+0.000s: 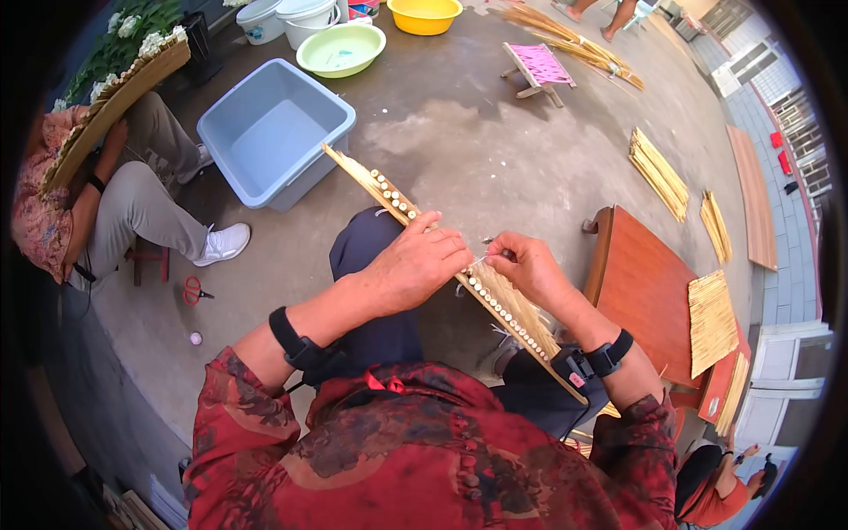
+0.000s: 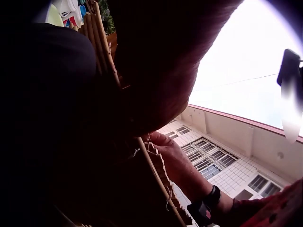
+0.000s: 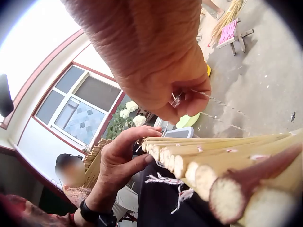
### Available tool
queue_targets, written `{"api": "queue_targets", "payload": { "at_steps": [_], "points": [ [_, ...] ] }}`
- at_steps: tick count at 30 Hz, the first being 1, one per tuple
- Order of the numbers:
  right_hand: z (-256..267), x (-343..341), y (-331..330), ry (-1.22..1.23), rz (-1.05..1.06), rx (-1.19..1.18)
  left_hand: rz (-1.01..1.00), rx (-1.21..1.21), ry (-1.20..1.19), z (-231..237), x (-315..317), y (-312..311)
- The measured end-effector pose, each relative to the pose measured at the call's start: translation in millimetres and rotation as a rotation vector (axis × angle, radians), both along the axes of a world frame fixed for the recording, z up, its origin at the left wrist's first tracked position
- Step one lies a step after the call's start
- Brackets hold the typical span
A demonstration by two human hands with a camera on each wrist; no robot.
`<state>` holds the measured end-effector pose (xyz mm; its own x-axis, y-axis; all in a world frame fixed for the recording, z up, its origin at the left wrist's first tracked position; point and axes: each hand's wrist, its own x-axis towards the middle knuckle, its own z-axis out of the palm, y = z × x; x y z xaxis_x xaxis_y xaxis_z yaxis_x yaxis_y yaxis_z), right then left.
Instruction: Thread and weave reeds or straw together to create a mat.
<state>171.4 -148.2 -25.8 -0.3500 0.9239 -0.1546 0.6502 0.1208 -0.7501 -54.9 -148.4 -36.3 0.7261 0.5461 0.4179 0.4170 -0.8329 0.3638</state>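
A mat of pale stalks lies across the knees, its row of cut ends running diagonally; those round ends show large in the right wrist view. The left hand lies over the mat's edge, and in the right wrist view its thumb and fingers grip that edge. Just right of it, the right hand pinches a thin white string between thumb and curled fingers. Knotted string ends hang under the stalks. A thin rod runs along the mat in the left wrist view.
A blue tub stands front left, with green and yellow basins behind. Red scissors lie on the ground at left, near a seated person. A wooden table is at right; stalk bundles and a pink stool lie beyond.
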Motion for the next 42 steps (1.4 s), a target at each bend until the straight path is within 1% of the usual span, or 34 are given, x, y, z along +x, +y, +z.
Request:
{"api": "queue_targets", "payload": {
  "at_steps": [1,3,4,6,7,9,11,12,13,14,16,19,20,21,22,23,24,25,26,27,28,29,30,32,33,34,35,36,37,38,39,40,41,42],
  "points": [
    [1,1,1,-0.003,-0.008,-0.001,-0.008,-0.001,-0.003,-1,1,2],
    [2,1,3,0.107,-0.095,-0.265,-0.023,-0.033,-0.082,-3,1,2],
    [3,2,5,0.105,-0.09,-0.269,-0.017,-0.036,-0.084,-3,2,2],
    [4,2,9,0.025,-0.057,-0.191,-0.041,-0.03,-0.079,0,4,3],
    [4,2,12,0.024,-0.049,-0.194,-0.032,-0.033,-0.079,-1,4,4],
    [5,6,17,-0.076,0.005,0.152,-0.057,-0.03,-0.129,-3,4,6],
    [5,34,41,-0.15,-0.12,0.347,-0.06,-0.059,-0.11,-3,4,6],
    [7,55,55,-0.1,-0.266,0.327,-0.063,-0.081,-0.089,-3,3,7],
    [14,75,67,-0.098,-0.402,0.233,-0.049,-0.08,-0.092,-4,2,7],
    [20,92,74,-0.141,-0.453,0.21,-0.057,-0.069,-0.1,-4,2,8],
    [32,105,73,-0.146,-0.472,0.264,-0.065,-0.055,-0.118,-6,1,8],
    [39,109,70,-0.178,-0.568,0.225,-0.052,-0.092,-0.087,-7,-2,4],
    [32,115,67,-0.179,-0.565,0.224,0.007,-0.013,-0.17,-5,0,1],
    [19,122,65,-0.204,-0.507,0.246,0.066,0.07,-0.255,-4,-2,-3],
    [7,126,63,-0.228,-0.448,0.268,0.071,0.072,-0.256,-2,-7,-9],
    [-2,130,60,-0.221,-0.446,0.195,0.164,-0.023,-0.304,0,-15,-20],
    [-2,129,53,-0.221,-0.441,0.192,0.259,-0.122,-0.352,-1,-23,-31],
    [-1,126,48,-0.156,-0.439,0.048,0.244,-0.249,-0.34,-8,-26,-39],
    [1,122,46,-0.089,-0.433,-0.093,0.256,-0.248,-0.341,-12,-24,-49],
    [3,120,44,-0.088,-0.422,-0.09,0.338,-0.681,-0.4,-13,-20,-58],
    [5,117,43,0.0,-0.508,-0.08,0.412,-1.115,-0.454,-13,-17,-62],
    [6,115,45,0.09,-0.595,-0.071,0.362,-1.338,-0.546,-18,-16,-58],
    [6,116,46,0.091,-0.591,-0.069,0.364,-1.334,-0.549,-21,-11,-55],
    [5,121,49,0.076,-0.585,0.06,0.314,-1.471,-0.674,-23,6,-50],
    [9,118,49,0.074,-0.584,0.064,0.327,-1.482,-0.731,-24,12,-47],
    [13,114,47,-0.044,-0.551,0.174,0.325,-1.478,-0.733,-28,15,-43],
    [17,108,45,-0.161,-0.517,0.282,0.341,-1.555,-0.678,-33,16,-38],
    [21,103,44,-0.16,-0.521,0.285,0.356,-1.633,-0.62,-35,16,-34],
    [26,97,42,-0.18,-0.455,0.344,0.353,-1.633,-0.617,-37,16,-35],
    [32,90,40,-0.2,-0.388,0.402,0.322,-1.66,-0.746,-38,16,-37],
    [42,77,37,-0.201,-0.391,0.402,0.29,-1.682,-0.875,-39,15,-40],
    [53,60,33,-0.09,-0.338,0.158,0.288,-1.683,-0.87,-38,12,-42],
    [57,46,28,0.022,-0.281,-0.086,0.192,-1.763,-0.924,-36,8,-45],
    [53,33,23,0.052,-0.21,-0.163,0.092,-1.842,-0.978,-34,3,-49]
  ]
}}
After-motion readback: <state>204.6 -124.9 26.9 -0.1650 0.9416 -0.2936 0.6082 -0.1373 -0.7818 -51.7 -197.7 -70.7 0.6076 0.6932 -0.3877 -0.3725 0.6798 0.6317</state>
